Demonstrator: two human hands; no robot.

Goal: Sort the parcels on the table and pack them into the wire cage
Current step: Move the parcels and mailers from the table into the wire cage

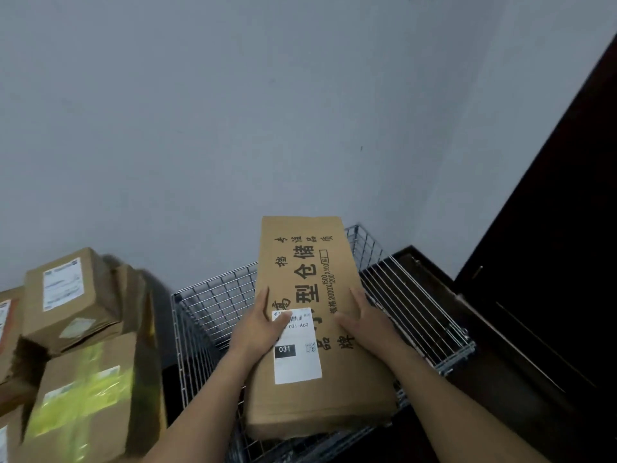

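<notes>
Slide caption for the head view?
Left hand and right hand hold a long cardboard parcel over the wire cage; stacked parcels sit left.

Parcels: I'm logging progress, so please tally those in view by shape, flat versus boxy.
Flat carton, held by left hand and right hand over the wire cage: 1
Boxes stacked at left, labelled box and taped box: 2; others are cut off or blurred
Total plainly seen: 3

The table top is hidden from view at the left. A stack of cardboard boxes is seen there: a labelled box (pixel 66 295) is set tilted on a box with yellow tape (pixel 86 402).
</notes>
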